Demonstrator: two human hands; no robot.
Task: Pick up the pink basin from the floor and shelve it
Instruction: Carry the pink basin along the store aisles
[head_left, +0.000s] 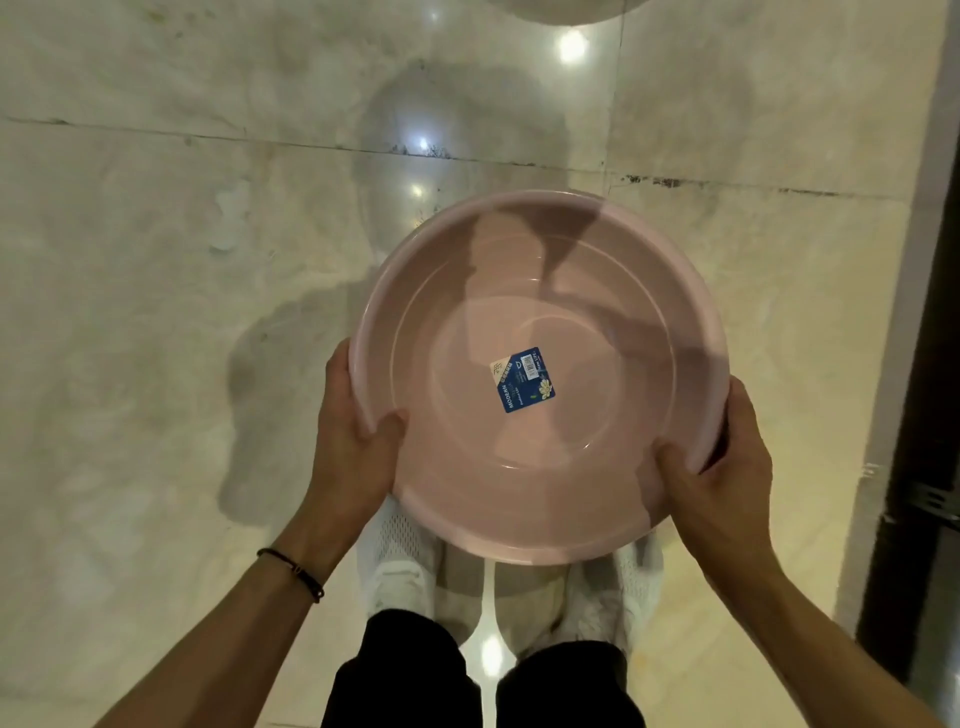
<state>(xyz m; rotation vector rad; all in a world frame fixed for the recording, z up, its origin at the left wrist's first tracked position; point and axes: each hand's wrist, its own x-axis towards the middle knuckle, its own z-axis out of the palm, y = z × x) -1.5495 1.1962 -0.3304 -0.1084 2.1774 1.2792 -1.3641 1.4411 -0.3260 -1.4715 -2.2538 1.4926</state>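
Observation:
A round pink basin (571, 291) with a blue label stuck inside on its bottom is held up over the floor, mouth upward and empty. My left hand (350, 447) grips its near-left rim, thumb inside the wall. On the near-right rim my right hand (719, 483) holds on the same way. The basin hangs above my feet.
Glossy pale marble floor tiles (208, 312) spread out below, with ceiling lights reflected in them. A dark upright post or frame (914, 467) runs along the right edge. The rim of another pale round object (561, 10) shows at the top. My white shoes (400, 566) stand under the basin.

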